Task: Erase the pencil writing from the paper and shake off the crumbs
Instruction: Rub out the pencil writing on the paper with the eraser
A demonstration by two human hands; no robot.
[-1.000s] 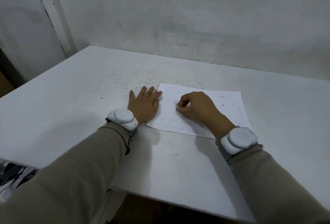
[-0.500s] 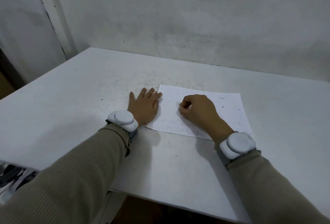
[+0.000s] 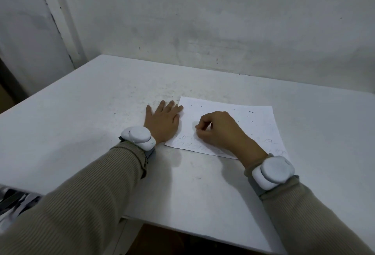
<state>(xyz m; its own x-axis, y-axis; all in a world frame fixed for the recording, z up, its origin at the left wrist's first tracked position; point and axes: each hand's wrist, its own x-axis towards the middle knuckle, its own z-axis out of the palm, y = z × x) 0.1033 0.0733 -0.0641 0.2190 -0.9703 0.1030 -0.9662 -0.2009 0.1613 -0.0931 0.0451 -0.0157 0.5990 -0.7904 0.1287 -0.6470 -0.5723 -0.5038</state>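
A white sheet of paper (image 3: 257,120) lies flat on the white table (image 3: 101,132). Faint pencil writing (image 3: 187,142) runs along its near edge, and dark eraser crumbs (image 3: 251,117) dot its far half. My left hand (image 3: 162,121) rests flat with fingers spread, its fingertips pressing the paper's left edge. My right hand (image 3: 220,128) sits on the middle of the paper, fingers pinched on a small eraser that is almost wholly hidden; the fingertips touch the sheet just above the writing.
A grey wall (image 3: 223,21) stands right behind the table's far edge. The table's near edge (image 3: 203,232) runs under my forearms, with dark floor below. Both wrists carry white bands.
My right hand has shifted slightly along the paper in a small rubbing motion. The left hand and the sheet have stayed in place.
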